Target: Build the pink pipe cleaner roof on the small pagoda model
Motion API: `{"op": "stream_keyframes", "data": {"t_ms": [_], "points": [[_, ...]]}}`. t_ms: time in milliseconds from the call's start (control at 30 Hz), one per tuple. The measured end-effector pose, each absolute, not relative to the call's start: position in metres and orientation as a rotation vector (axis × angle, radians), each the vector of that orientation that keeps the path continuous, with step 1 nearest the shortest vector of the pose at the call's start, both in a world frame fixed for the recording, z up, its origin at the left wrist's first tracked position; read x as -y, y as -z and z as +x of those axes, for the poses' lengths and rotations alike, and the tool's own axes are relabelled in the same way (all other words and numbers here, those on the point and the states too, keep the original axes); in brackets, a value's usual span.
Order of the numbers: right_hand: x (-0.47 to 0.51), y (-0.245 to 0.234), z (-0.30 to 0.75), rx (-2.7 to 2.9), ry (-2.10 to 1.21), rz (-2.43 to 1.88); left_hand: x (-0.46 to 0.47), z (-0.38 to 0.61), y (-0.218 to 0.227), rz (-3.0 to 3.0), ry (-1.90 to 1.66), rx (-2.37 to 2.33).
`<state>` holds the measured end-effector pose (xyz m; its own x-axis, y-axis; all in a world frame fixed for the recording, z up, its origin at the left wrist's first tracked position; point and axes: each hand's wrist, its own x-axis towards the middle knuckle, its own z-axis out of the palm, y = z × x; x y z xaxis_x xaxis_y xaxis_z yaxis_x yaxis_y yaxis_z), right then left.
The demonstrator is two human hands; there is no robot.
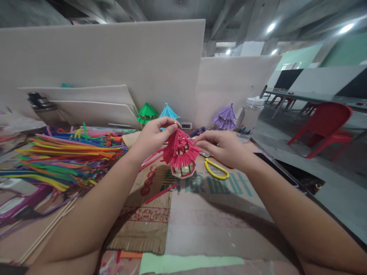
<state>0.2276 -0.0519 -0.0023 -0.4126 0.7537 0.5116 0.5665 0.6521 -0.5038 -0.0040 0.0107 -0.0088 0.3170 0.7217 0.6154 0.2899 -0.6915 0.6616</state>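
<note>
A small red pavilion model [180,152] made of pipe cleaners is held above the cardboard-covered table [200,214]. My left hand [153,135] pinches the tip of its roof from the left. My right hand [222,147] pinches the roof's right edge with thumb and forefinger. The model's pale round base hangs just below the red fringe. Yellow-handled scissors [216,170] lie on the cardboard right behind and below my right hand. A loose red pipe cleaner piece [161,193] lies on the cardboard under the model.
A heap of colourful pipe cleaners [63,156] covers the left of the table. Green [147,112], blue [169,112] and purple [225,117] pavilion models stand by the white partition boards [114,57]. A clear jar [250,116] stands at the right; a red chair [327,128] beyond.
</note>
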Motion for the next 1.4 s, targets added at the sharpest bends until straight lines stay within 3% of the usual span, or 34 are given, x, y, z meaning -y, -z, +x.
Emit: {"op": "stream_keyframes", "data": {"t_ms": [133, 233, 567, 833, 1267, 1333, 1400], "points": [[0.052, 0.010, 0.221, 2.347, 0.077, -1.240, -0.006, -0.004, 0.006, 2.133, -1.379, -0.894], [0.052, 0.017, 0.214, 2.397, 0.172, -1.281, -0.003, -0.002, 0.005, 2.149, -1.387, -0.922], [0.047, 0.022, 0.208, 2.353, -0.107, -1.348, -0.002, 0.003, 0.006, 2.254, -1.349, -0.935], [0.038, 0.040, 0.201, 2.220, -0.079, -1.237, -0.003, 0.002, 0.007, 2.261, -1.308, -0.956], [0.049, 0.013, 0.210, 1.743, -1.051, -0.714, -0.012, -0.003, 0.009, 2.221, -1.330, -0.994], [0.052, 0.012, 0.212, 1.888, -0.858, -0.825, -0.012, -0.003, 0.010, 2.223, -1.327, -0.990], [0.052, 0.014, 0.214, 2.122, -0.434, -0.905, -0.012, -0.003, 0.010, 2.224, -1.325, -0.988]]}}
